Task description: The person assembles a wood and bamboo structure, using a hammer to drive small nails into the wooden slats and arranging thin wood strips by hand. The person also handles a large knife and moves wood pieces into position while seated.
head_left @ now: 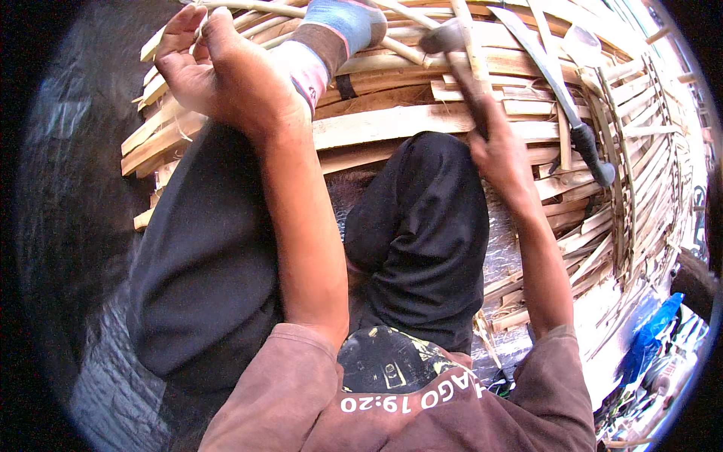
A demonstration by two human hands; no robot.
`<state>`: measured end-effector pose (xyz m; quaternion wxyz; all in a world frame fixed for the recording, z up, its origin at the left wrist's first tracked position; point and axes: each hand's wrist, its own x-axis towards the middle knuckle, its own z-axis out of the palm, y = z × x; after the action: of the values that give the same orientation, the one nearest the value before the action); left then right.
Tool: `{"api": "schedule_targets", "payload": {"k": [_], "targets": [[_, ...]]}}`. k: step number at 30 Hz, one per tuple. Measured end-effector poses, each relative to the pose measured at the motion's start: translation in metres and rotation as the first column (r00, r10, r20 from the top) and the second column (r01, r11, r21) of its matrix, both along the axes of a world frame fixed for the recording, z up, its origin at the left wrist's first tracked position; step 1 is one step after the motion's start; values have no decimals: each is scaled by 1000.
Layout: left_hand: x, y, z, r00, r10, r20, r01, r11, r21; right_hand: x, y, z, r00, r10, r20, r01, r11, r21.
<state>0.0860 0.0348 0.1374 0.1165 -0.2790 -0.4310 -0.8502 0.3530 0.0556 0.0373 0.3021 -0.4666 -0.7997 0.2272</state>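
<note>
My right hand (pixel 498 151) is wrapped round the handle of a hammer (pixel 473 98), whose dark head points up and to the left above the wooden strips. My left hand (pixel 226 79) is raised at the upper left with its fingers curled toward the thumb. Something small and pale shows between the fingertips, too little to name. Under both hands lie split bamboo or wood strips (pixel 392 124), laid side by side with thinner sticks across them. My sock-covered foot (pixel 327 41) rests on the strips between the hands.
A machete (pixel 553 87) with a black handle lies on the strips right of the hammer. Woven slats (pixel 640 151) curve along the right side. A blue plastic piece (pixel 651 339) lies among clutter at the lower right. Dark sheeting (pixel 68 188) covers the left side.
</note>
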Motion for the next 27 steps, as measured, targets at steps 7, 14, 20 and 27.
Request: {"api": "schedule_targets", "payload": {"k": [7,14,20,27], "targets": [[14,7,-15,992,4,-129,-5,1000,-7,8,-4,56,986,-162,35,162,987,11],[73,9,-135,939,-297,-175,228,916,-330,20,-1,19,980,-189,-62,176,971,-164],[32,-15,-164,832,-335,-442,-132,654,-744,36,-20,-7,974,-180,-140,137,952,-275],[-10,-8,-131,677,-731,-79,-126,-10,-992,46,-34,-22,956,-242,-164,154,895,-419]]}}
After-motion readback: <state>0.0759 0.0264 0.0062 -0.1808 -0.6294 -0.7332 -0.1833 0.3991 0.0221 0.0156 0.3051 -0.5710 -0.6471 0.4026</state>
